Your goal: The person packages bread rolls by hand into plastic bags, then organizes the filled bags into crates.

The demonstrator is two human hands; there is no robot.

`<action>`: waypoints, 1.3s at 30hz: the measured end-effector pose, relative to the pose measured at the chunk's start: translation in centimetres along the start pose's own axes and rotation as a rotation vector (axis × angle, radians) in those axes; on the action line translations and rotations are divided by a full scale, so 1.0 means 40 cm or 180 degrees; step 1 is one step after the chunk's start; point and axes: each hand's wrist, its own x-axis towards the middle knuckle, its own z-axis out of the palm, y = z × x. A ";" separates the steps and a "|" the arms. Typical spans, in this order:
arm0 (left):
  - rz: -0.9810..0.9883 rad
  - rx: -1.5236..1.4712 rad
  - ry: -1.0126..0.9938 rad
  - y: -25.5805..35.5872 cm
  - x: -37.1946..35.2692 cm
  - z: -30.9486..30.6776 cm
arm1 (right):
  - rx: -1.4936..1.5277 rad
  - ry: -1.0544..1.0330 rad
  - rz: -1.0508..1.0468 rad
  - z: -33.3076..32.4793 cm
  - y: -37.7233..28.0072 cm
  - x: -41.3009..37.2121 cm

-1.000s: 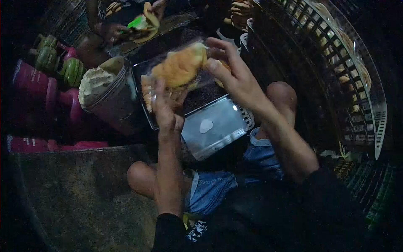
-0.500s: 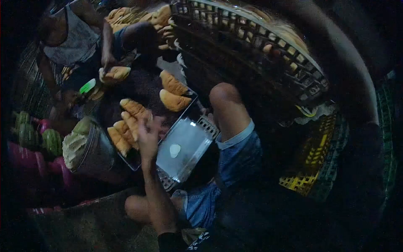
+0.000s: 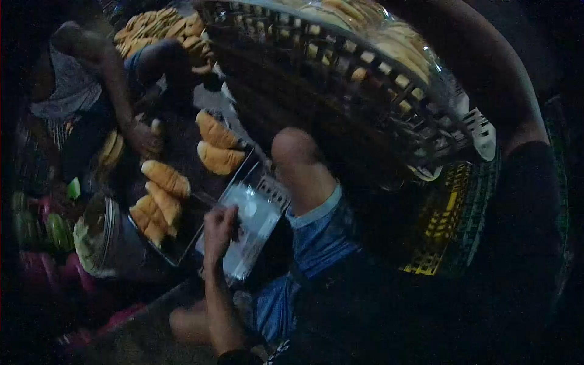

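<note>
My left hand (image 3: 220,234) is closed, fingers curled, over the left edge of a stack of clear plastic bags (image 3: 258,213) with a pale oval mark. Whatever its fingers may hold is hidden. The stack lies on a small slotted plastic basket (image 3: 275,190) between my knees. Left of my hand, several long golden buns (image 3: 164,179) rest on a dark tray, and two more buns (image 3: 219,157) lie at its far corner. My right forearm (image 3: 505,73) reaches up along the right side, its hand out of view.
A large slotted crate (image 3: 365,79) with bagged bread stands at upper right. A tub of pale cream (image 3: 91,237) is at left. Opposite, a co-worker's hand (image 3: 146,137) is by a bun. Piled buns (image 3: 161,30) lie behind; a yellow crate (image 3: 441,225) sits right.
My left hand has moved down from beside the buns to the bag stack, and its fingers have curled in. The view has shifted to the right. The co-worker's hand has moved nearer the tray.
</note>
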 end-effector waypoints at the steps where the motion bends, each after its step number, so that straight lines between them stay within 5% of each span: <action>1: 0.0394 -0.0558 0.0283 0.057 -0.013 0.001 | 0.0221 -0.0248 -0.0308 0.037 -0.142 0.091; 3: 0.1042 -0.0510 0.1595 0.091 -0.031 -0.020 | 0.0804 -0.0323 -0.1032 0.167 -0.408 0.214; 6: 0.1145 -0.1276 0.1821 0.047 -0.025 -0.080 | 0.1872 0.0322 -0.0992 0.304 -0.573 0.280; 9: 0.0211 -0.3179 0.1157 0.121 -0.049 -0.111 | 0.3395 0.1562 0.0043 0.351 -0.546 0.254; 11: 0.0660 -0.4142 0.1291 0.165 -0.042 -0.143 | 0.5392 0.1115 0.0863 0.301 -0.546 0.111; 12: 0.0885 -0.4638 0.1331 0.173 -0.033 -0.156 | 0.5619 0.1291 0.1204 0.312 -0.557 0.083; 14: 0.1114 -0.3411 0.2019 0.139 -0.010 -0.182 | 0.6028 0.1640 0.1902 0.361 -0.570 0.053; 17: 0.1405 -0.2259 0.2945 0.128 0.001 -0.201 | 0.5985 0.0423 0.1907 0.429 -0.560 0.082; 18: 0.1580 -0.2000 0.3258 0.115 0.005 -0.221 | 0.4688 0.1020 0.1476 0.500 -0.562 0.127; 20: 0.1768 -0.1403 0.3741 0.104 -0.015 -0.274 | 0.3815 0.1301 0.1569 0.634 -0.588 0.231; 23: 0.0993 -0.1969 0.4147 0.068 -0.051 -0.346 | 0.2294 0.1944 0.1392 0.851 -0.636 0.346; 24: 0.0689 -0.2107 0.4127 0.058 -0.063 -0.348 | 0.1848 0.2047 0.1324 0.890 -0.644 0.374; 27: 0.1563 -0.2148 0.3518 -0.030 -0.060 -0.369 | 0.2152 0.1550 0.1761 0.872 -0.584 0.396; 29: 0.1265 -0.2092 0.3617 0.006 -0.047 -0.359 | 0.3822 0.1011 0.2052 0.769 -0.494 0.329; 33: 0.1124 -0.1921 0.3384 -0.005 -0.018 -0.369 | 0.4477 0.0972 0.2116 0.543 -0.325 0.109; 35: 0.0996 -0.1794 0.3229 -0.003 -0.007 -0.359 | 0.5613 0.0638 0.2043 0.441 -0.292 0.046; 39: 0.1448 -0.1798 0.2500 0.004 0.010 -0.302 | 0.5880 0.0862 0.2166 0.387 -0.381 0.105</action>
